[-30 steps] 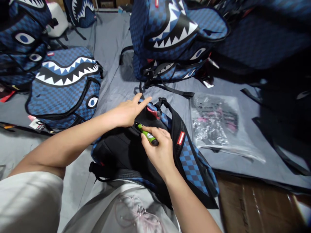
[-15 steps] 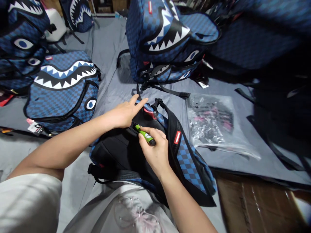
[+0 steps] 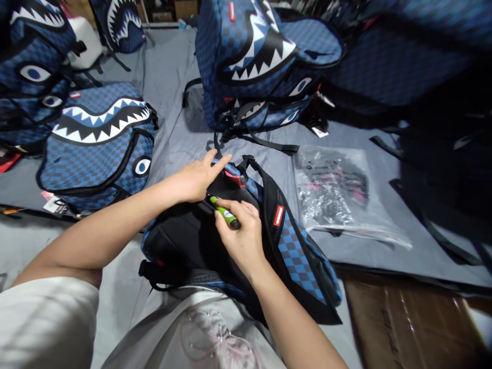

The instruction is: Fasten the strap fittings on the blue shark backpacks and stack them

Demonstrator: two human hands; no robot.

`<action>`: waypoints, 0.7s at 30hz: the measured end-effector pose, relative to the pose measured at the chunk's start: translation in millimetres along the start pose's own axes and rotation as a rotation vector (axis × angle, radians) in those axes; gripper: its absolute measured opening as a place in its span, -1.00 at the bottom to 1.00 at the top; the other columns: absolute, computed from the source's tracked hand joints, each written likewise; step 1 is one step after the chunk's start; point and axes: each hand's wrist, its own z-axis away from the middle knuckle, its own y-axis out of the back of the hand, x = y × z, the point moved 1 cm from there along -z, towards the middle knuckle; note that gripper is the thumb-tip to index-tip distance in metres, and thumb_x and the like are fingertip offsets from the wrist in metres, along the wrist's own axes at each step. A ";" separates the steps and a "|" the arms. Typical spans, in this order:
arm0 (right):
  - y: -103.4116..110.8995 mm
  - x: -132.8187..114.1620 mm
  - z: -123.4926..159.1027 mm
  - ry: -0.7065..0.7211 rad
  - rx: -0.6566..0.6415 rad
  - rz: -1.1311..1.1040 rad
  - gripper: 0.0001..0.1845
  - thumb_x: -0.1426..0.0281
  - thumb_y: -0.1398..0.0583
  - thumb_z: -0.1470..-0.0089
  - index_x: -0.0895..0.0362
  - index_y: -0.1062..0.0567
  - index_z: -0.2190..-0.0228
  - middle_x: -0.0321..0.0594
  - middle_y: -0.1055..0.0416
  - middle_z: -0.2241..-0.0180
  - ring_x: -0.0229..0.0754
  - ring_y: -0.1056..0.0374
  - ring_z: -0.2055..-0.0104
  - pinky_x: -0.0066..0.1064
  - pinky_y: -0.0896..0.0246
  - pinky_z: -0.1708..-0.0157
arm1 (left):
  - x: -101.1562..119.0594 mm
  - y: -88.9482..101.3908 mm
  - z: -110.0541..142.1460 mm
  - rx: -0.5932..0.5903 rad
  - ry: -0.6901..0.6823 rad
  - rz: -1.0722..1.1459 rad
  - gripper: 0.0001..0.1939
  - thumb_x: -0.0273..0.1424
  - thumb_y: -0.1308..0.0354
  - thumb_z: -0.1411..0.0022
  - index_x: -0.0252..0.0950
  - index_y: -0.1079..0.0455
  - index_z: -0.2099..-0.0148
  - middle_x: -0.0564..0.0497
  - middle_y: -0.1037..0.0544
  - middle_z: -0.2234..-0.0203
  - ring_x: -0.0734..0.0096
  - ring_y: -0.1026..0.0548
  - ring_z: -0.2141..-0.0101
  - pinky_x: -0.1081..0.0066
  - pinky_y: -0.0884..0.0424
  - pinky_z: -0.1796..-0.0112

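A blue checked backpack (image 3: 295,256) with a black back panel lies face down in front of me on grey cloth. My left hand (image 3: 198,177) rests flat on its top edge near the handle, fingers stretched out and pressing the fabric down. My right hand (image 3: 240,233) is closed around a green marker (image 3: 225,211), whose tip touches the black panel just below my left hand. A red label (image 3: 278,216) shows on the bag's side.
Several blue shark-face backpacks surround me: one at the left (image 3: 100,141), a stack at the far left (image 3: 33,66), a pile behind (image 3: 261,56). A clear plastic bag (image 3: 338,192) with dark contents lies to the right. Brown cardboard (image 3: 407,328) sits at the lower right.
Both hands and the marker keep their hold on the backpack. The view has drifted slightly, so everything sits a little further left and higher in the picture.
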 end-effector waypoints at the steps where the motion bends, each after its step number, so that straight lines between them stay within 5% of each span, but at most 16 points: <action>1: -0.8 0.0 -0.7 0.000 -0.018 -0.021 -0.83 0.41 -0.21 -0.11 0.00 -0.56 0.24 -0.28 -0.63 0.21 -0.08 -0.51 0.15 -0.04 -0.16 -0.13 | -0.1 -0.1 -0.1 0.000 0.002 -0.002 0.04 -0.62 -0.13 -0.15 -0.16 0.43 -0.47 -0.33 0.26 -0.43 0.02 -0.36 -0.19 0.29 -0.40 0.00; 12: 10.1 1.1 -0.1 0.054 -0.032 0.100 -0.82 0.44 -0.20 -0.10 0.01 -0.54 0.23 -0.28 -0.63 0.20 -0.07 -0.52 0.18 -0.01 -0.13 -0.11 | -1.0 -0.6 0.2 0.000 -0.010 0.016 0.04 -0.63 -0.11 -0.14 -0.17 0.44 -0.47 -0.34 0.28 -0.43 0.01 -0.35 -0.20 0.26 -0.39 -0.02; 21: 2.8 1.2 -1.8 -0.002 -0.060 -0.034 -0.84 0.39 -0.21 -0.11 0.00 -0.56 0.23 -0.26 -0.62 0.20 -0.08 -0.51 0.14 -0.08 -0.22 -0.10 | -2.6 -3.7 -0.5 0.032 -0.011 -0.012 0.01 -0.60 -0.13 -0.15 -0.19 0.39 -0.47 -0.35 0.22 -0.42 0.00 -0.39 -0.17 0.28 -0.42 0.02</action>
